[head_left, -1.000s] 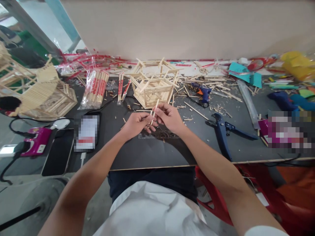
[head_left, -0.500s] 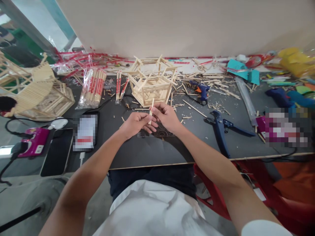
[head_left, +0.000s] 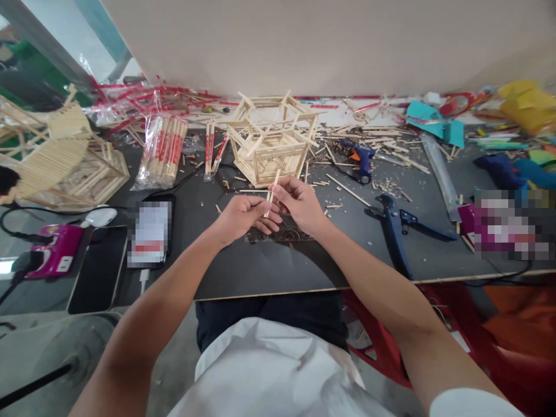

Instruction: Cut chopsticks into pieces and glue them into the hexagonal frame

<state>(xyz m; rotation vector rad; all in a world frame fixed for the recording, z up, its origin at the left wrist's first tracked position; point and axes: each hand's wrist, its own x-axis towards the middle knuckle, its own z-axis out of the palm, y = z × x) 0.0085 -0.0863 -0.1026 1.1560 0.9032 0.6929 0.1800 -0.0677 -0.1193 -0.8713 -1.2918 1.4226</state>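
Between my two hands is a short, pale wooden stick (head_left: 272, 194), tilted with its upper end leaning right. My left hand (head_left: 247, 217) pinches its lower part between thumb and fingers. The thumb and fingertips of my right hand (head_left: 297, 202) close on it higher up. Just beyond my hands stands a many-sided frame of glued wooden sticks (head_left: 278, 145), open at the top. Under my hands lies a dark patterned strip (head_left: 282, 233), partly covered by them.
Blue cutter pliers (head_left: 395, 231) and a glue gun (head_left: 361, 161) lie to the right among stick scraps. At left are wrapped chopsticks (head_left: 161, 150), two phones (head_left: 98, 269), a purple power strip (head_left: 56, 250) and a larger stick model (head_left: 65, 156).
The stick has tilted further to the right at its top. My right hand has shifted slightly right, while my left hand keeps almost the same place.
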